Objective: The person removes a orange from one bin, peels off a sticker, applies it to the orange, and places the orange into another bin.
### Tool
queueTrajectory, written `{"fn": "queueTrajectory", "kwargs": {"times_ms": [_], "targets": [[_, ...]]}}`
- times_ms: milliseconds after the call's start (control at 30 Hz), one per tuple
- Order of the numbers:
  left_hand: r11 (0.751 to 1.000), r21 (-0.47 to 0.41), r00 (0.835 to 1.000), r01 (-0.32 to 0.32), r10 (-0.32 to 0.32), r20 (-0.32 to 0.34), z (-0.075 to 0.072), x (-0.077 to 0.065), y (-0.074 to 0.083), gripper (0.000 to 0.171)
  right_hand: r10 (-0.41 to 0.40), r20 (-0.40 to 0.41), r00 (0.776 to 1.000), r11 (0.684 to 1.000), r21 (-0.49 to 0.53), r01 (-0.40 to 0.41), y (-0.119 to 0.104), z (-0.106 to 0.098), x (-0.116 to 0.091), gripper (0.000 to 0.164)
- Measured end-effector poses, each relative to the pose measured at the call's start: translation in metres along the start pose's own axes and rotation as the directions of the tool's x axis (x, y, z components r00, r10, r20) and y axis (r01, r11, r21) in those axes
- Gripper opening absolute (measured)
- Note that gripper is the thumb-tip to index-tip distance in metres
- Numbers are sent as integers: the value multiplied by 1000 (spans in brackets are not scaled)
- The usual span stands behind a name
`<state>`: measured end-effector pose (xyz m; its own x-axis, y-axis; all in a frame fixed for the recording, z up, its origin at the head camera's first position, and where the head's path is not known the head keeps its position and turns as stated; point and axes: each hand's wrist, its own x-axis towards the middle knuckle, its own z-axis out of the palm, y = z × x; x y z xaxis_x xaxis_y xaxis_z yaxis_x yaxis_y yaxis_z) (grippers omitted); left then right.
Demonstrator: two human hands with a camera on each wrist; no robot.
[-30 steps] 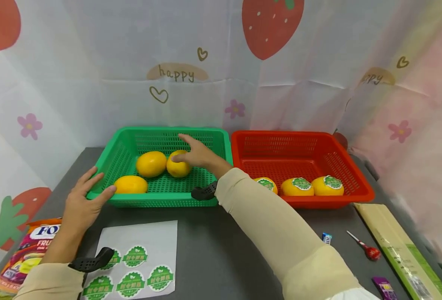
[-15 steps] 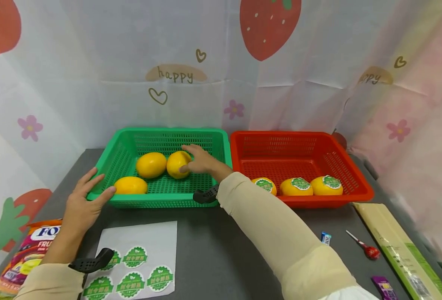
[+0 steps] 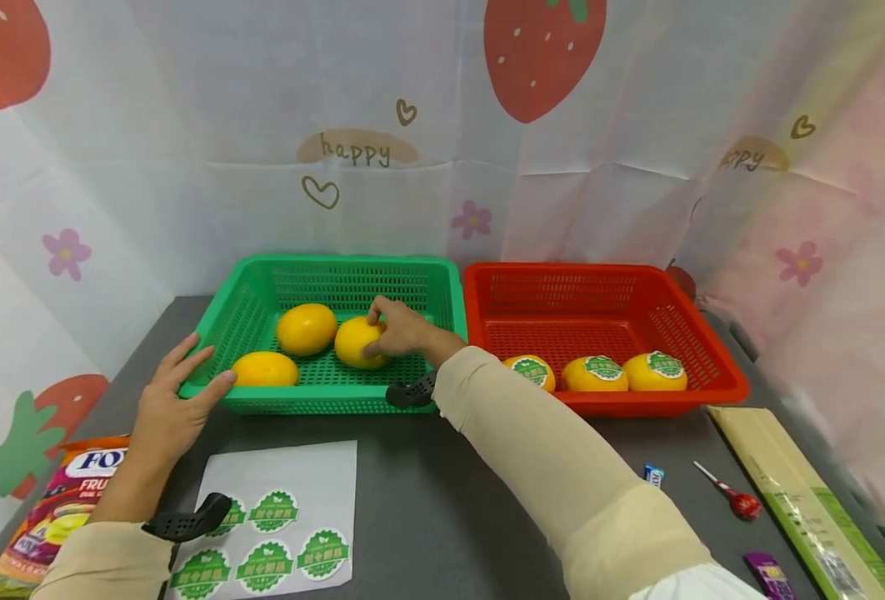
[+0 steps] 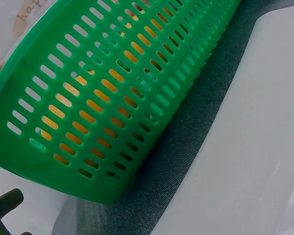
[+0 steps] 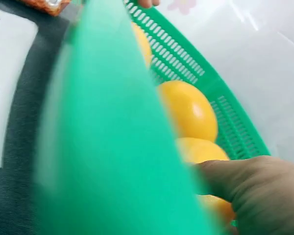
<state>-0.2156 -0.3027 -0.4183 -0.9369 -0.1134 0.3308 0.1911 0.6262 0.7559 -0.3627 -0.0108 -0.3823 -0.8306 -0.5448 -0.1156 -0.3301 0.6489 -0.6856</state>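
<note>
In the green basket (image 3: 341, 392) lie three smooth, oval yellow fruits. My right hand (image 3: 405, 329) grips the rightmost yellow fruit (image 3: 354, 343), thumb on the near side and bent fingers over the far side. Part of this fruit is hidden behind the hand; the right wrist view shows the thumb (image 5: 215, 171) against it. A second yellow fruit (image 3: 306, 329) sits just left of it, and a third (image 3: 265, 369) lies by the front left. My left hand (image 3: 175, 408) rests on the basket's front left corner, thumb and fingers spread along the rim.
A red basket (image 3: 603, 271) at right holds three yellow fruits with green stickers (image 3: 602, 367). In front lie a sticker sheet (image 3: 285, 467), a candy bag (image 3: 75, 508), a lollipop (image 3: 742, 504), small wrapped sweets (image 3: 768, 575) and a long beige-green packet (image 3: 802, 500).
My right hand has closed its fingers around the rightmost fruit, which has shifted slightly towards me and apart from its neighbour. My left hand stays at the basket corner.
</note>
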Motion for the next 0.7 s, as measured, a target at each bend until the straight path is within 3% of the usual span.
{"fn": "queueTrajectory", "kwargs": {"times_ms": [133, 333, 467, 600, 700], "targets": [[1000, 7, 1000, 4, -4, 0, -1, 1, 1, 60, -31, 23, 999, 999, -7, 32, -2, 5, 0, 42], [1000, 1, 1000, -1, 1, 3, 0, 2, 0, 60, 0, 5, 1000, 996, -92, 0, -4, 9, -3, 58], [1000, 8, 1000, 8, -8, -4, -1, 0, 1, 60, -16, -34, 999, 995, -102, 12, -3, 8, -7, 58], [1000, 6, 1000, 5, -5, -1, 0, 0, 1, 60, -51, -149, 988, 998, 37, 57, -8, -3, -19, 57], [1000, 4, 1000, 3, -3, -5, -1, 0, 0, 60, -83, -215, 973, 964, 230, 133, -11, -13, -35, 59]]}}
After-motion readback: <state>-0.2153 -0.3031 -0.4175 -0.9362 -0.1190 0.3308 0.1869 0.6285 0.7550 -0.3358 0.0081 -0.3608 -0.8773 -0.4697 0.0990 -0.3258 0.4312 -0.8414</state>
